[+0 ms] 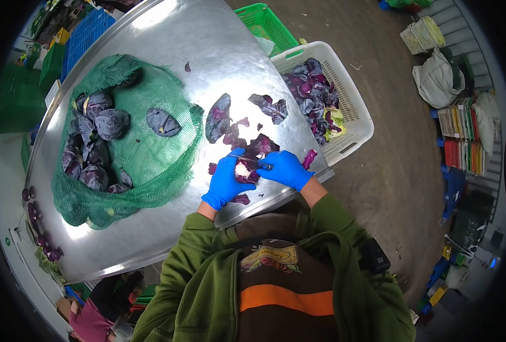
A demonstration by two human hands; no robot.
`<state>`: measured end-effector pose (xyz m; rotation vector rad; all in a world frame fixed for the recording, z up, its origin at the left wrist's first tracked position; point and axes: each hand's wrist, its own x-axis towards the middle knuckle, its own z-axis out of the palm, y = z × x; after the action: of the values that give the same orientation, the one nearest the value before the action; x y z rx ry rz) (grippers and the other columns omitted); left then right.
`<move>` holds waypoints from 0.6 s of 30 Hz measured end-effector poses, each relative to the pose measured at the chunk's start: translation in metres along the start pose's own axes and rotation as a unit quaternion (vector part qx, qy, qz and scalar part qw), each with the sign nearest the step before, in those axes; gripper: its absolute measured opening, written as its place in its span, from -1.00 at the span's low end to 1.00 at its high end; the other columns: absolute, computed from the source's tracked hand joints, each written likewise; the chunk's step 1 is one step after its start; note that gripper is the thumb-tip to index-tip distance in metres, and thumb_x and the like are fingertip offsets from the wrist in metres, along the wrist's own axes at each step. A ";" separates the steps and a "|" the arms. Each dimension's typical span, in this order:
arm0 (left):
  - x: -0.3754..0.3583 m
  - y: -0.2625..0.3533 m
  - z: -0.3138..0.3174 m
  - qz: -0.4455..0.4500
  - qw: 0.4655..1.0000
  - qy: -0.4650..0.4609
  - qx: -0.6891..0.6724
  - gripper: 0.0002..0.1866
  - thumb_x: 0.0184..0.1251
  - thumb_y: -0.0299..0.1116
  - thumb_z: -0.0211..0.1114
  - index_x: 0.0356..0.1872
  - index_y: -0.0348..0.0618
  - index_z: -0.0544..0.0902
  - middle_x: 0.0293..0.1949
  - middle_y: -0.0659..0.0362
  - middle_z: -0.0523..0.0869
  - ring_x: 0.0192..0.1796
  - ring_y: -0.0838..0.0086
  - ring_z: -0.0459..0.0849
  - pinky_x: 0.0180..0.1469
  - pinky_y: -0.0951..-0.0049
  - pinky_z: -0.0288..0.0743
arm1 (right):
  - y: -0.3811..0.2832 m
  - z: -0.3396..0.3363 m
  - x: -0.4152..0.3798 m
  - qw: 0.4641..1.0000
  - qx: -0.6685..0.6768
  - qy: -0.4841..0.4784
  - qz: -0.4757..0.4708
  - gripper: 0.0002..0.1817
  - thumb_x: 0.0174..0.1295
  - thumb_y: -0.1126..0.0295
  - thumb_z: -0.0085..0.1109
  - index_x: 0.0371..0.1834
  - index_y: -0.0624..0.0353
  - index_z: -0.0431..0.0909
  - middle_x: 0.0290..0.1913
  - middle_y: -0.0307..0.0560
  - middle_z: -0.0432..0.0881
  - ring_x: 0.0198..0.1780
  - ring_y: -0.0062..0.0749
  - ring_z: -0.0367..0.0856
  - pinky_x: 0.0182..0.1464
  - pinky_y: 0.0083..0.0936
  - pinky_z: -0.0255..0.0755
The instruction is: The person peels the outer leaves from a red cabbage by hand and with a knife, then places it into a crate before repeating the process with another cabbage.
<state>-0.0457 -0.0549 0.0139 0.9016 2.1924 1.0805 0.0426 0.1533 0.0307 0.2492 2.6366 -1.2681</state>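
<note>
My left hand [228,178], in a blue glove, is wrapped round the left side of a red cabbage [245,171] low over the metal table [173,34]. The pale cut base of the cabbage faces up. In my blue-gloved right hand [285,170] is a knife [253,162], its blade lying across the top of the cabbage. Loose purple leaves [217,118] lie beyond my hands, with more around the cabbage. To the left, a green mesh sack [167,154] lies spread out with several red cabbages [111,123] on it.
A white basket [360,114] of purple leaves stands beyond the table's right edge, beside a green crate [276,28]. Small red cabbages [34,214] line the far left edge. Another person [96,313] is at the lower left. Stacked crates [461,139] stand far right.
</note>
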 end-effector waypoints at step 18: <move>0.001 -0.006 -0.002 -0.016 0.999 -0.007 -0.030 0.15 -0.30 -0.14 0.73 0.44 -0.14 0.27 0.34 -0.04 0.44 0.32 0.04 0.43 0.39 0.15 0.32 | 0.015 0.027 0.018 0.991 -0.053 0.116 -0.037 -0.78 0.03 0.21 0.30 -0.55 0.11 0.62 -0.60 -0.05 0.60 -0.55 -0.17 0.61 -0.45 -0.28 0.50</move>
<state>-0.0492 -0.0581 0.0094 0.8426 2.1439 1.1142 0.0324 0.1426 -0.0019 0.3002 2.9251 -1.1806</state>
